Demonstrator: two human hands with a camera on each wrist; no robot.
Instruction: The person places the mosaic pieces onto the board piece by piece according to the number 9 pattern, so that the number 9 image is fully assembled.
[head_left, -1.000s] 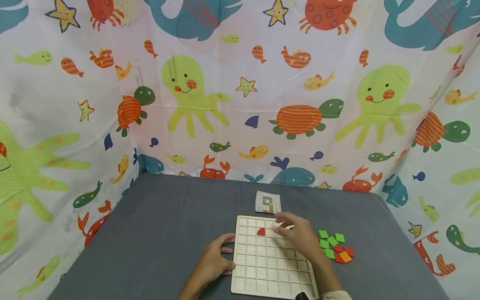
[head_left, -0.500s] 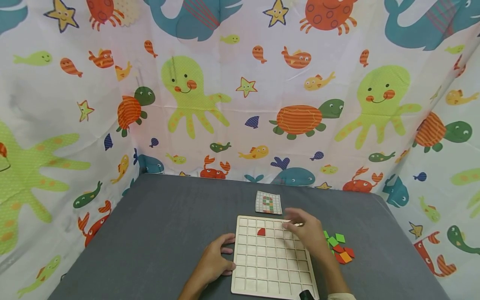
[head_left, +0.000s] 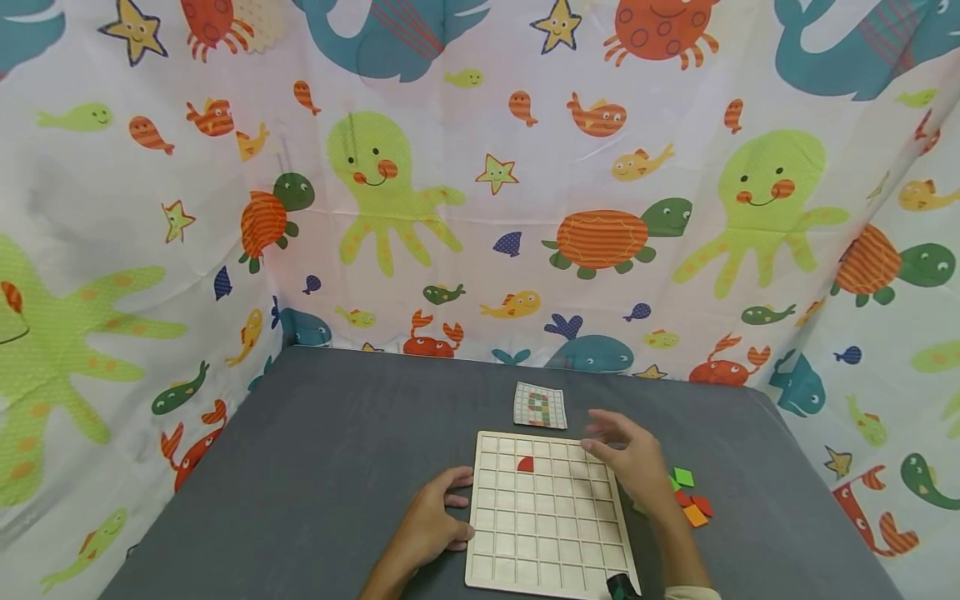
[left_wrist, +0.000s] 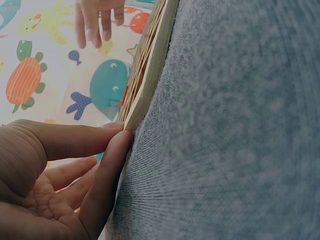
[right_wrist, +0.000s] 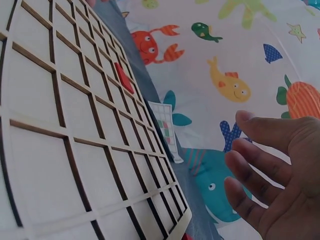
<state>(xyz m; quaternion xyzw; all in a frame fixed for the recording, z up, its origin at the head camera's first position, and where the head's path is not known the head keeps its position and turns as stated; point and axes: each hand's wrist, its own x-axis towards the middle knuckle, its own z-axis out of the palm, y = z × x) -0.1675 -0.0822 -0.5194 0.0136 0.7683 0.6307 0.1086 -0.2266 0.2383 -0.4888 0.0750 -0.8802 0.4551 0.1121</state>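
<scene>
No word, number or brand is legible in any view: the card [head_left: 540, 406] just beyond the far edge of the board [head_left: 527, 546] shows a printed grid with coloured shapes, and the cloth [head_left: 465, 125] behind the board shows printed sea animals.

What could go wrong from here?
The right hand's forearm is close to the loose pieces, so it might scatter them as it moves.

The left hand touches the board's edge; a nudge could slide it.

The red piece, with its rounded corner, might shift in its square if the board is jolted.
</scene>
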